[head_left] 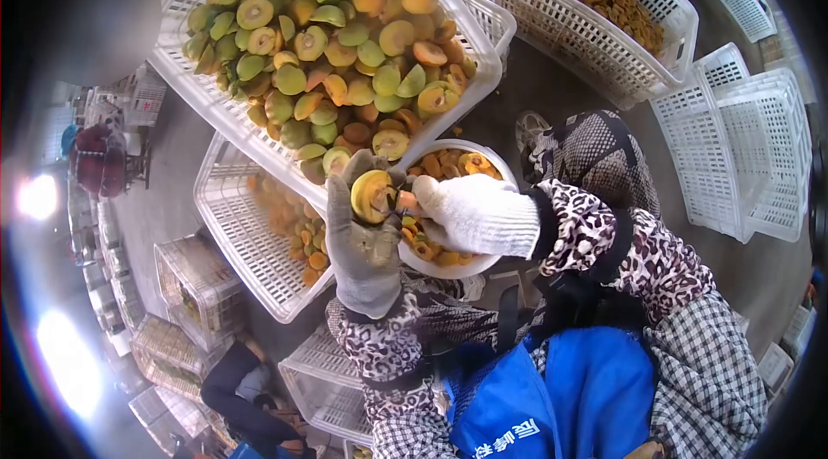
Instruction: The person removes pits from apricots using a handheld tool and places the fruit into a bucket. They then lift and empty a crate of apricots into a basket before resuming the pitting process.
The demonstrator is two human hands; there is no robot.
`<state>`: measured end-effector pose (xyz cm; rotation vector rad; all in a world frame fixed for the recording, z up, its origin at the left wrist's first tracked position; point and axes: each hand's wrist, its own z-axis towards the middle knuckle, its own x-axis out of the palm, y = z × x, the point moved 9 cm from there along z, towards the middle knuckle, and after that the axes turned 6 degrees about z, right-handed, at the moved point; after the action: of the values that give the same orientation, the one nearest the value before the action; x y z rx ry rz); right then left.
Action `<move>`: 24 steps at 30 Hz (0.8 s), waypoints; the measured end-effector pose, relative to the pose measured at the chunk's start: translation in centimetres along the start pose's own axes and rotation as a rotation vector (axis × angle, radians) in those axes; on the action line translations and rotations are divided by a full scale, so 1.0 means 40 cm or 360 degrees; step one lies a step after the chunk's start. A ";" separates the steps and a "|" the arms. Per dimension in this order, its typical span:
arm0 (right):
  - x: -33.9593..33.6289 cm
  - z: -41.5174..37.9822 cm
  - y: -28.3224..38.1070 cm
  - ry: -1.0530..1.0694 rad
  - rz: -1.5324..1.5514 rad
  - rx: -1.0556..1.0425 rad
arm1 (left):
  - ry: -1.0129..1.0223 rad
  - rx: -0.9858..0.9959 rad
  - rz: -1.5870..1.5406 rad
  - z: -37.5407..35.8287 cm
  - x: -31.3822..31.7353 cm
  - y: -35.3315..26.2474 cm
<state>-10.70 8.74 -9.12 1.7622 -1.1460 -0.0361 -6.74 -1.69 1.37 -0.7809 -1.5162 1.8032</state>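
My left grip (pixel 366 252), in a stained grey glove, is closed around a halved yellow fruit (pixel 373 196). The fruit lies between thumb and fingers, at 12 o'clock on the palm, its rounded yellow surface towards me. My right grip (pixel 487 213), in a white knitted glove, comes in from 3 o'clock, pinched on a small tool (pixel 407 200) right beside the fruit; I can't tell whether the tool's tip touches it.

Partly under the right grip, a round white tub (pixel 510 167) holds orange pieces. From the left grip, a large white crate (pixel 203 105) heaped with green-skinned and orange fruit halves sits at 11 o'clock, and a lower crate (pixel 237 239) with orange pieces is at 9. Farther out, I have a crate of shrivelled brown-orange pieces (pixel 561 36) between 1 and 2, and nested white crates (pixel 742 148) near 3. My blue apron (pixel 552 390) fills the view between 4 and 5. Around 7, another person's dark-clothed leg (pixel 237 381) shows beside more crates.
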 end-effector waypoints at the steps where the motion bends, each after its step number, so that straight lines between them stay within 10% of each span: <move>1: 0.025 -0.014 0.021 0.0217 -0.0391 -0.0629 | 0.0005 -0.0006 0.0003 -0.001 -0.017 0.024; 5: 0.088 -0.085 0.123 0.0170 -0.1485 -0.0134 | 0.0201 -0.0439 -0.0600 -0.014 -0.004 0.097; 13: 0.096 -0.063 0.076 0.0511 -0.0975 -0.0274 | -0.0322 -0.0724 -0.0477 -0.010 -0.008 0.100; 23: 0.021 -0.054 0.005 0.0146 -0.0968 0.0334 | -0.0025 -0.0917 -0.0430 -0.023 0.018 0.099; 24: 0.035 -0.050 0.039 0.0094 -0.1147 -0.0016 | 0.0235 -0.0665 0.0079 -0.015 0.016 0.079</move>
<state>-9.98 9.09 -6.32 2.0656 -0.4198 -0.4163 -6.98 -1.22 -1.86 -1.1312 -1.8102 1.4396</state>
